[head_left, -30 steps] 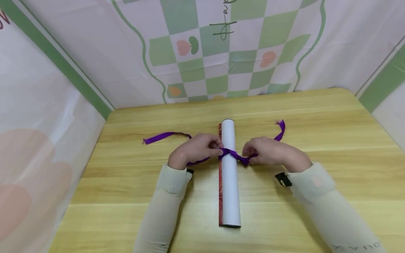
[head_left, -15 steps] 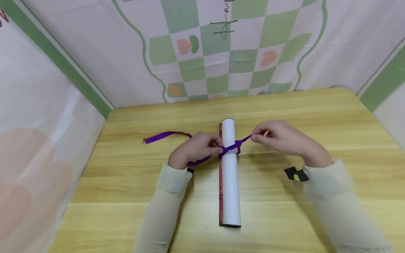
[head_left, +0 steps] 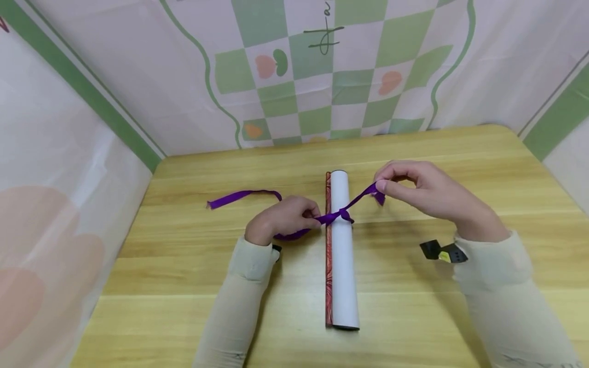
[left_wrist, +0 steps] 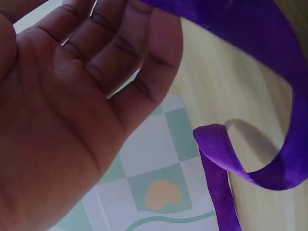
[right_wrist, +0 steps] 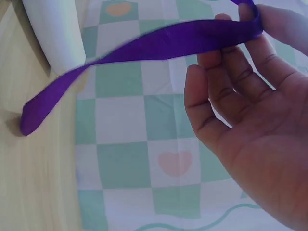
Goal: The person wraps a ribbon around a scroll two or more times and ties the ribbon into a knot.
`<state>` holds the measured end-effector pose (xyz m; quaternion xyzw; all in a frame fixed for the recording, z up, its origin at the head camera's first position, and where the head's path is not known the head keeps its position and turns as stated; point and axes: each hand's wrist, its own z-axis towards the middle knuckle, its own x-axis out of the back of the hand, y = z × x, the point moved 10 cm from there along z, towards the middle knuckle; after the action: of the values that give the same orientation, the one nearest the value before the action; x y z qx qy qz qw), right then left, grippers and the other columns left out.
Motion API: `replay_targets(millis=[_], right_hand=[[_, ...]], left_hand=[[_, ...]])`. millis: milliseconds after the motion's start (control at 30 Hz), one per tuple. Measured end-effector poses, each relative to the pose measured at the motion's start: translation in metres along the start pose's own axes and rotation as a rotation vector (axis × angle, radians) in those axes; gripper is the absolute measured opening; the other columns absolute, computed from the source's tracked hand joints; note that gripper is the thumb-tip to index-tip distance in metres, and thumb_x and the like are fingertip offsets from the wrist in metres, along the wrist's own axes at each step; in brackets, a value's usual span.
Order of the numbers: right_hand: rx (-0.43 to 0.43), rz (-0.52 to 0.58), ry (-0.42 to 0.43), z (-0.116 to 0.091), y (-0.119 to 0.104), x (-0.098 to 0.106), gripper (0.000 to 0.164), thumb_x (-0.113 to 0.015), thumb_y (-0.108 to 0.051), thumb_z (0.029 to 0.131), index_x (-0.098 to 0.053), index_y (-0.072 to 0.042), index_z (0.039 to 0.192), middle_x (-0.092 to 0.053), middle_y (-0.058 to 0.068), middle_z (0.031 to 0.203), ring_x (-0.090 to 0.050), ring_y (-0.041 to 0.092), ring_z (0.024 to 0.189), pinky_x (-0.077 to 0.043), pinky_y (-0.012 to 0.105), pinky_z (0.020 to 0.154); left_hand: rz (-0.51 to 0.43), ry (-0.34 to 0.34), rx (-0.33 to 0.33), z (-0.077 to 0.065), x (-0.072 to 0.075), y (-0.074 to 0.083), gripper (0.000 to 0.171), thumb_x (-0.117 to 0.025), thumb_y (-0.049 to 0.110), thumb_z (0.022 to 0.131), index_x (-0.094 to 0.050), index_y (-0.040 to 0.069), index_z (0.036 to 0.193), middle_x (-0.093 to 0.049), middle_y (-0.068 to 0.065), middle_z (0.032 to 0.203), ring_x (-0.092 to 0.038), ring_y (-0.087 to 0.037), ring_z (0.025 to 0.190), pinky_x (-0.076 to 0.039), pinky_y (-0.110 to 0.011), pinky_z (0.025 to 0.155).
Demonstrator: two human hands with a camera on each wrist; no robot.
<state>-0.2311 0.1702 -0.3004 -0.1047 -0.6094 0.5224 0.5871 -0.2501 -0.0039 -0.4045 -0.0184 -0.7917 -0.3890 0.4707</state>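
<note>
A white scroll (head_left: 344, 271) with a red patterned strip (head_left: 329, 276) along its left side lies lengthwise on the table. Around its upper half runs a purple ribbon (head_left: 330, 219), crossed or knotted on top of the roll. My left hand (head_left: 287, 217) pinches the ribbon just left of the scroll; its loose tail (left_wrist: 219, 187) curls away on the tabletop. Up and to the right, my right hand (head_left: 418, 191) pinches the other length between thumb and fingers, and it slants taut from the knot. That end (right_wrist: 45, 103) hangs free in the right wrist view.
The wooden table (head_left: 184, 317) backs onto a hanging cloth (head_left: 313, 92) with green and white checks. Another pale cloth (head_left: 69, 168) hangs at the left. A small black device (head_left: 442, 251) sits at the right sleeve cuff.
My right hand has moved up and right, drawing its ribbon length tight, and the knot now sits on top of the scroll. The scroll has shifted slightly right. My left hand has barely moved.
</note>
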Motion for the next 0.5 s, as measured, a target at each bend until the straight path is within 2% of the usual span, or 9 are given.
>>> replay_targets(millis=[133, 300, 400, 500], right_hand=[[-0.075, -0.069, 0.068, -0.005, 0.009, 0.014, 0.012, -0.057, -0.020, 0.094, -0.069, -0.017, 0.093, -0.066, 0.003, 0.091, -0.056, 0.013, 0.086, -0.043, 0.020, 0.074], [-0.188, -0.247, 0.105, -0.012, 0.028, 0.032, 0.015, -0.059, -0.029, 0.093, -0.070, -0.020, 0.094, -0.066, -0.001, 0.093, -0.055, 0.008, 0.086, -0.041, 0.020, 0.073], [-0.261, -0.333, 0.060, -0.017, 0.045, 0.037, 0.020, -0.058, -0.033, 0.093, -0.070, -0.018, 0.096, -0.066, -0.002, 0.093, -0.055, 0.010, 0.083, -0.042, 0.024, 0.071], [-0.352, -0.407, -0.040, -0.024, 0.067, 0.037, 0.024, -0.057, -0.037, 0.093, -0.069, -0.017, 0.094, -0.063, -0.001, 0.085, -0.050, 0.014, 0.071, -0.041, 0.029, 0.063]], left_hand=[[0.020, -0.016, 0.042, -0.001, 0.000, -0.006, 0.011, -0.062, 0.032, 0.091, -0.065, 0.021, 0.090, -0.060, 0.005, 0.082, -0.052, -0.011, 0.073, -0.043, -0.025, 0.065], [0.020, -0.040, 0.064, -0.004, 0.000, -0.010, 0.013, -0.062, 0.033, 0.091, -0.065, 0.020, 0.090, -0.060, 0.004, 0.084, -0.051, -0.012, 0.074, -0.042, -0.026, 0.065], [0.013, -0.044, 0.087, -0.007, 0.001, -0.014, 0.013, -0.063, 0.032, 0.090, -0.065, 0.019, 0.089, -0.060, 0.003, 0.084, -0.050, -0.013, 0.074, -0.042, -0.027, 0.066], [0.003, -0.039, 0.112, -0.010, 0.003, -0.019, 0.012, -0.064, 0.031, 0.090, -0.065, 0.019, 0.088, -0.059, 0.003, 0.083, -0.048, -0.012, 0.071, -0.040, -0.027, 0.064]])
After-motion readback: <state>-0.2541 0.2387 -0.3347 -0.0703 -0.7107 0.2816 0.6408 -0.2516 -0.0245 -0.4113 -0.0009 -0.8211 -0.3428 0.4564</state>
